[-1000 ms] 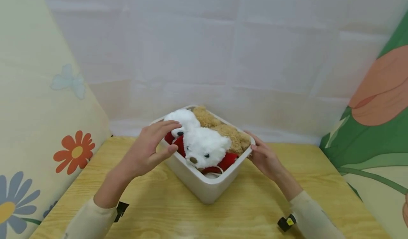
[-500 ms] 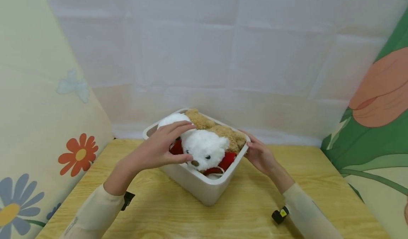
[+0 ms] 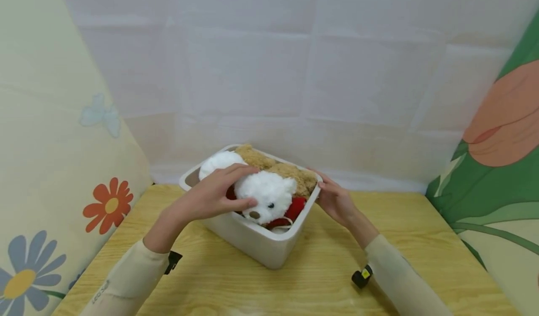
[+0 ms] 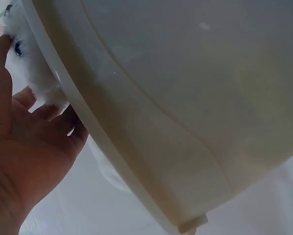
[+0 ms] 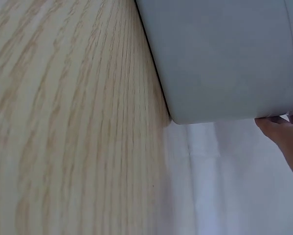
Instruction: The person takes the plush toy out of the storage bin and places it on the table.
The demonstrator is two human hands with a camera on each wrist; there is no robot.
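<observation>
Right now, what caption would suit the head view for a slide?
A left hand rests on a white teddy bear in a white tub while the right hand holds its rim.

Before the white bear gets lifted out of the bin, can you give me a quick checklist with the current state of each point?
1. Left hand on the white bear: ok, fingers lie over its head.
2. Firm grip round the bear: cannot tell, fingers look only lightly curved.
3. Right hand steadying the white bin: ok, at its right rim.
4. Bin flat on the wooden table: ok in the head view.
5. Brown bear free of the white one: not ok, they press together.
</observation>
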